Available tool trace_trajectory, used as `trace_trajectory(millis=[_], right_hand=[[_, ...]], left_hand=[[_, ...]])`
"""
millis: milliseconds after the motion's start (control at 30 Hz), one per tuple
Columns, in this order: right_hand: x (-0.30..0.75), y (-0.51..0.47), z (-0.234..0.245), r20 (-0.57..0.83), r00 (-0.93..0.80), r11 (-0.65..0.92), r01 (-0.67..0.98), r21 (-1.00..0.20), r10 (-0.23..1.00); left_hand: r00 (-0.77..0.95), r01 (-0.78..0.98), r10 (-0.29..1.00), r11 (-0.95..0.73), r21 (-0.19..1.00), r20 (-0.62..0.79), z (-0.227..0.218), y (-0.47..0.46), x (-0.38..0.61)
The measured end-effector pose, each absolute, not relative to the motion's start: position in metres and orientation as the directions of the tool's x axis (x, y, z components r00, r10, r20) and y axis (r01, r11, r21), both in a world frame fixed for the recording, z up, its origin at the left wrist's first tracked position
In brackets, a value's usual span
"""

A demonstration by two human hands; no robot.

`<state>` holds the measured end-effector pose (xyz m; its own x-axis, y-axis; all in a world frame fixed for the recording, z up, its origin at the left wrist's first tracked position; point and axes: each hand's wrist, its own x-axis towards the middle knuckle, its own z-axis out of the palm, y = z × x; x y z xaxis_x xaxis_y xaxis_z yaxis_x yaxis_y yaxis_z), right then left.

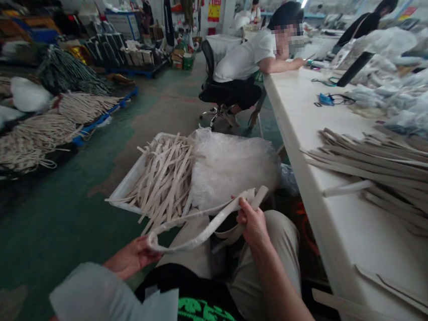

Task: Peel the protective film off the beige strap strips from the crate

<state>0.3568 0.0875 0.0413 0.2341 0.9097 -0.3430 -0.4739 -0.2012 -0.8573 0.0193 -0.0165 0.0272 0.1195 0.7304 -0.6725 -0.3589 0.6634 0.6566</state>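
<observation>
Across my lap a long pale beige strip [212, 224] is stretched in a narrow loop between both hands. My left hand [141, 252] is closed round the looped end at the left. My right hand [253, 218] pinches the strip's other end, where short ends stick out past the fingers. Part of a strip hangs below the right hand over my knee. Translucent sheets [95, 308] lie over my left forearm and in front of my chest, hiding part of the arm.
A white bin [126, 191] heaped with similar strips [166, 175] stands ahead, beside a large clear plastic bag [233, 163]. The white table [293, 122] on my right carries stacked strips [389, 174]. A person [249, 58] sits at its far end. Pallets of bundled strips [37, 137] lie left.
</observation>
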Motion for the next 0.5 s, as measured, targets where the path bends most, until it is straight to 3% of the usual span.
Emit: trace_trajectory(millis=[67,167,233,300,400,500], right_hand=[[0.35,0.085,0.037,-0.383,0.209,-0.25,-0.471,-0.846,0.9],[0.346,0.082,0.032,-0.422,0.189,-0.305,-0.446,-0.841,0.887],[0.349,0.081,0.031,-0.418,0.171,-0.308,-0.447,-0.84,0.892],[0.352,0.08,0.03,-0.404,0.15,-0.299,-0.456,-0.838,0.902],[0.353,0.079,0.029,-0.383,0.139,-0.297,-0.416,-0.859,0.913],[0.349,0.078,0.026,-0.361,0.139,-0.3,-0.334,-0.894,0.922]], left_hand=[[0.004,-0.469,0.806,0.525,0.711,-0.593,0.047,-0.006,0.013],[-0.264,-0.477,0.867,0.263,0.839,-0.422,0.092,0.017,0.0],[-0.498,-0.347,0.826,0.088,0.934,-0.263,0.128,0.03,-0.011],[-0.67,-0.066,0.743,-0.043,0.997,-0.012,0.164,0.041,-0.022],[-0.651,0.337,0.652,-0.212,0.917,0.389,0.2,0.065,-0.032],[-0.547,0.454,0.664,-0.276,0.847,0.509,0.206,0.11,-0.037]])
